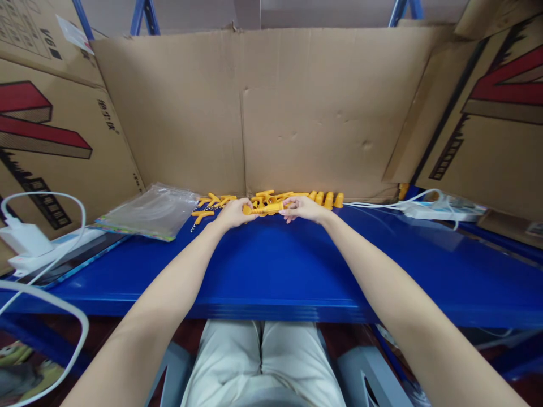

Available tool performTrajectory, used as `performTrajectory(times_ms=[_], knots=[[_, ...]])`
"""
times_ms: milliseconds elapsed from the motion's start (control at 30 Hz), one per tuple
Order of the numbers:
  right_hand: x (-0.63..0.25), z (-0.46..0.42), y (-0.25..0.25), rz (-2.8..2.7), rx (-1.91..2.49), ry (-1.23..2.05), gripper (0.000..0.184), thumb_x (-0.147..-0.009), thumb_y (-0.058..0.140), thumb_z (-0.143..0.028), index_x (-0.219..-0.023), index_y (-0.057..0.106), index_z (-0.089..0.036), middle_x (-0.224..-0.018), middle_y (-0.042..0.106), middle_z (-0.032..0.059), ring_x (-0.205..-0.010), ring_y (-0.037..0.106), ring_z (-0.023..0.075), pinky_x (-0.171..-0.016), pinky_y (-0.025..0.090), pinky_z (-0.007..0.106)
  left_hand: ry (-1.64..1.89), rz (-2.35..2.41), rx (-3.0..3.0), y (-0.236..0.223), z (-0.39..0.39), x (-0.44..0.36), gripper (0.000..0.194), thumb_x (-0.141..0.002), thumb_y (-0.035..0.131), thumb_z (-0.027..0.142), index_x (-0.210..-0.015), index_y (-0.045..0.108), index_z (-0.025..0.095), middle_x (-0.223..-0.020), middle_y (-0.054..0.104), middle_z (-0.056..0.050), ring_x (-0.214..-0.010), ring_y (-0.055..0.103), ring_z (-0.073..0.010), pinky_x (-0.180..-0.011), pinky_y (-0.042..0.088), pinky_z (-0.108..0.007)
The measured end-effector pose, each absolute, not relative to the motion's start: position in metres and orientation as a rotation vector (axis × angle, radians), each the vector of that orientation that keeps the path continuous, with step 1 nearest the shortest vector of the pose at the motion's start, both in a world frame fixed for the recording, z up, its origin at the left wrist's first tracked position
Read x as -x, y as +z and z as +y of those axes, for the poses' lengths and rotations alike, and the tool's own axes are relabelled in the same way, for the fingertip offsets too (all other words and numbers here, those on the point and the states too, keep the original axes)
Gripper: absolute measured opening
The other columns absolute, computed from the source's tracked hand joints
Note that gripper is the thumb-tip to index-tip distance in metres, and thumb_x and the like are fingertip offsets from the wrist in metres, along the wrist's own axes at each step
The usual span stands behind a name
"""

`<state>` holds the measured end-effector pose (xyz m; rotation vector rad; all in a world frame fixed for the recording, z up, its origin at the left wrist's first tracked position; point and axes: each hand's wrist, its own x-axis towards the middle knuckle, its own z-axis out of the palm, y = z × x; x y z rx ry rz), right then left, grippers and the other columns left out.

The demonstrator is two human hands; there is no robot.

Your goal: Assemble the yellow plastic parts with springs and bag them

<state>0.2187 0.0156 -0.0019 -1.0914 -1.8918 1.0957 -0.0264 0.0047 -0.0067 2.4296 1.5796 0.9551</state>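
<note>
My left hand (pixel 236 213) is closed on the round left end of a slim yellow plastic corkscrew part (pixel 268 209). The fingers of my right hand (pixel 306 208) pinch its right end, so the piece lies level between both hands. Whether it is one piece or two joined cannot be made out. Just behind it is a pile of yellow plastic parts (pixel 265 195), partly hidden by my hands. Left of my left hand lie several yellow T-handled corkscrews (pixel 202 214) with metal spirals. Several yellow cup-shaped caps (pixel 328 199) stand in a row beyond my right hand.
A stack of clear plastic bags (pixel 148 212) lies on the blue table (pixel 271 271) at left. White power strips with cables (pixel 441 210) sit at the right and far left. A cardboard sheet (pixel 322 113) closes off the back, with printed boxes (pixel 42 130) at the sides.
</note>
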Motion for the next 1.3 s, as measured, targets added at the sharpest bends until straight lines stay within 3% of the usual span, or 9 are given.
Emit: performTrajectory(times_ms=[133, 300, 400, 533, 933, 1300], knots=[[-0.217, 0.015, -0.002, -2.049, 1.161, 0.867, 0.026, -0.077, 0.072, -0.024, -0.097, 0.059, -0.015, -0.087, 0.069, 0.0054, -0.065, 0.065, 0.0122, -0.062, 0.054, 0.025, 0.940, 1.577, -2.424, -0.007, 0.007, 0.027, 0.028, -0.066, 0.070, 0.041, -0.078, 0.057, 0.019, -0.057, 0.056, 0.005, -0.055, 0.051, -0.0123, -0.055, 0.033, -0.023], [-0.206, 0.009, -0.001, -2.249, 1.085, 0.216, 0.039, -0.071, 0.074, -0.021, -0.106, 0.058, -0.014, -0.111, 0.065, 0.0121, -0.098, 0.063, 0.0206, -0.086, 0.048, 0.033, 0.917, 1.569, -2.411, -0.008, 0.009, 0.028, 0.030, -0.064, 0.071, 0.042, -0.074, 0.056, 0.019, -0.055, 0.053, 0.005, -0.055, 0.049, -0.0124, -0.055, 0.031, -0.023], [-0.200, 0.006, 0.000, -2.366, 1.036, -0.048, 0.036, -0.072, 0.073, -0.020, -0.104, 0.059, -0.014, -0.111, 0.065, 0.0131, -0.105, 0.060, 0.0249, -0.090, 0.044, 0.037, 0.941, 1.535, -2.375, -0.007, 0.008, 0.027, 0.030, -0.064, 0.071, 0.043, -0.074, 0.055, 0.019, -0.052, 0.049, 0.006, -0.052, 0.045, -0.0111, -0.054, 0.030, -0.023], [-0.196, 0.001, 0.002, -2.469, 1.030, -0.229, 0.018, -0.082, 0.064, -0.021, -0.098, 0.061, -0.014, -0.102, 0.067, 0.0122, -0.098, 0.062, 0.0251, -0.085, 0.043, 0.034, 0.949, 1.497, -2.367, -0.006, 0.006, 0.026, 0.032, -0.062, 0.071, 0.044, -0.074, 0.056, 0.019, -0.052, 0.045, 0.007, -0.052, 0.042, -0.0102, -0.054, 0.028, -0.023], [-0.199, -0.001, 0.004, -2.425, 1.126, -0.129, 0.019, -0.082, 0.065, -0.027, -0.098, 0.064, -0.016, -0.094, 0.069, 0.0079, -0.082, 0.063, 0.0208, -0.072, 0.041, 0.027, 0.938, 1.617, -2.526, -0.006, 0.006, 0.027, 0.037, -0.066, 0.068, 0.053, -0.083, 0.062, 0.020, -0.055, 0.051, 0.005, -0.054, 0.045, -0.0124, -0.054, 0.026, -0.023], [-0.202, 0.008, -0.002, -2.312, 1.064, 0.081, 0.023, -0.075, 0.067, -0.027, -0.095, 0.064, -0.016, -0.085, 0.068, 0.0041, -0.073, 0.060, 0.0165, -0.067, 0.042, 0.027, 0.926, 1.750, -2.597, -0.004, 0.001, 0.023, 0.039, -0.069, 0.067, 0.054, -0.092, 0.063, 0.023, -0.073, 0.063, -0.001, -0.070, 0.059, -0.0189, -0.061, 0.037, -0.025]])
